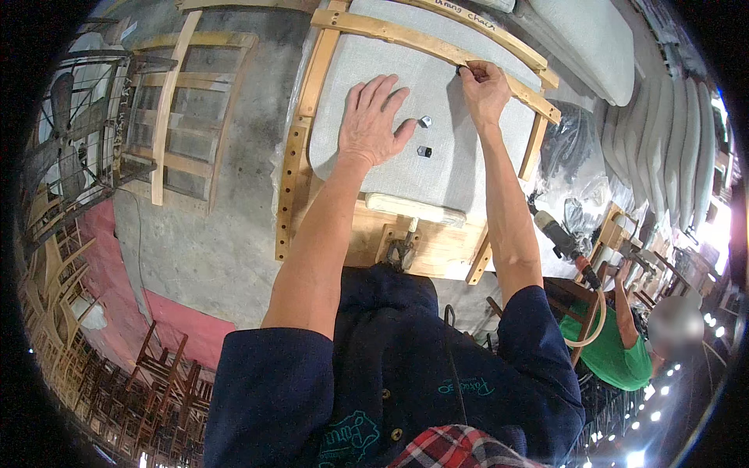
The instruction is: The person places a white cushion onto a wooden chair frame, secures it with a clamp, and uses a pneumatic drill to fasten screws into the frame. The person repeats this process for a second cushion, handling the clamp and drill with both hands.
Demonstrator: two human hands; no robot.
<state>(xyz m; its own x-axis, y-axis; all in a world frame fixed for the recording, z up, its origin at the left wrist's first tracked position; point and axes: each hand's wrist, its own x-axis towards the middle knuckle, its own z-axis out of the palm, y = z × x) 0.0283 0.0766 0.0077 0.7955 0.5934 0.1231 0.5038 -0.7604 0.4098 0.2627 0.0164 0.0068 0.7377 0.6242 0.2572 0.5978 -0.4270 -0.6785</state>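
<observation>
**Both hands on upholstered chair seat, right hand pinching a small dark part at the frame rail**

The left hand [374, 117] lies flat and released on the grey seat cushion [437, 148], fingers spread, palm down, holding nothing. Its thumb points toward two small metal nuts [425, 122] lying loose on the fabric just beside it; one is lighter, the other darker, and they sit near each other but apart.

The right hand [484, 90] is closed in a pinch at the curved wooden rail [437, 43] along the far edge of the cushion. A small dark part [461, 70] shows at the fingertips, touching the rail; its kind cannot be told at this size.

The cushion sits inside a pale wooden chair frame [300, 132]. The side piece on the person's left carries a row of drilled holes. The near end of the frame rests on a wooden tabletop [445, 246], with a pale wooden block lying across it just below the cushion.

To the person's right, a power tool [558, 234] with a hose lies near clear plastic wrapping. Grey cushions [671, 140] are stacked on edge beyond it. A second person in a green shirt [616, 351] sits at lower right, hands apart from this work. A bare wooden frame [179, 109] lies on the concrete floor [203, 249] at left, beside a wire fan.
</observation>
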